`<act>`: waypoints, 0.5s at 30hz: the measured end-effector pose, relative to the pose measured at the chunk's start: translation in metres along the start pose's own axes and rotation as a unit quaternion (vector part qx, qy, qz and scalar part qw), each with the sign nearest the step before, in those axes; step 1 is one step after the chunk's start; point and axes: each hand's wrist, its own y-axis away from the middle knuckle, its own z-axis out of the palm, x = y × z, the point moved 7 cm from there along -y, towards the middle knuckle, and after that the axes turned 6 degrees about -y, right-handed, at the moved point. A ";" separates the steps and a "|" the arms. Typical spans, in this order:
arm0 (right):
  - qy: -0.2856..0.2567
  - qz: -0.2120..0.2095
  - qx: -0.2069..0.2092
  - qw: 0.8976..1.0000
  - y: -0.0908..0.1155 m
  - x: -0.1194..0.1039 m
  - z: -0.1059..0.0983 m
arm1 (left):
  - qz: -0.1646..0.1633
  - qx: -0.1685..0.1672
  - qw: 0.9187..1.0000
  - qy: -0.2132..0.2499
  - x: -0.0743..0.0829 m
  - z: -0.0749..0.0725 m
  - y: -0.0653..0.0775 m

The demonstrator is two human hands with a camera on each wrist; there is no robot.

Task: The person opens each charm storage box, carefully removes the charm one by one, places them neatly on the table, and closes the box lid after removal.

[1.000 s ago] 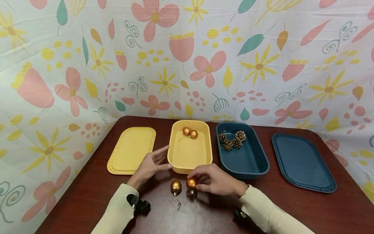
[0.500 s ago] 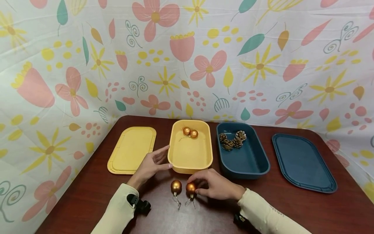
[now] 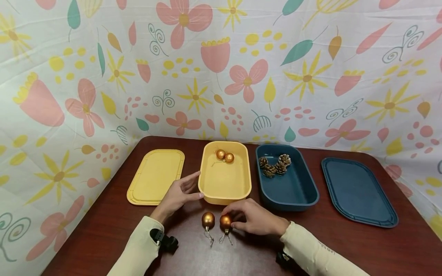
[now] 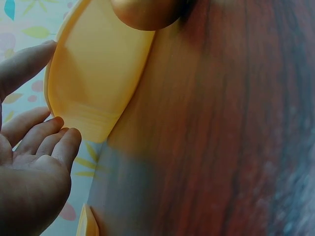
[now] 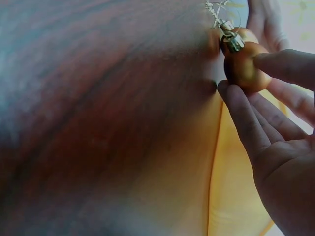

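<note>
My right hand pinches a copper-gold bauble between thumb and fingertips, low over the table in front of the yellow bin. In the right wrist view this bauble has its gold cap and string free of the fingers. Just left of it a second gold bauble lies on the table, its string toward the front edge. My left hand touches the left side of the yellow bin with fingers extended. Two more baubles lie inside that bin near its far end.
Right of the yellow bin stands a dark blue bin with several pine cones at its far left. A yellow lid lies at the left, a blue lid at the right. Patterned cloth hangs behind the table.
My right hand has shifted slightly toward the front with its bauble, whose cap and string now point toward the front edge. The left hand keeps its place at the yellow bin.
</note>
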 end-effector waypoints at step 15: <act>0.013 0.022 -0.019 1.000 -0.003 0.001 0.001 | -0.005 0.006 1.000 -0.009 0.001 -0.002 0.001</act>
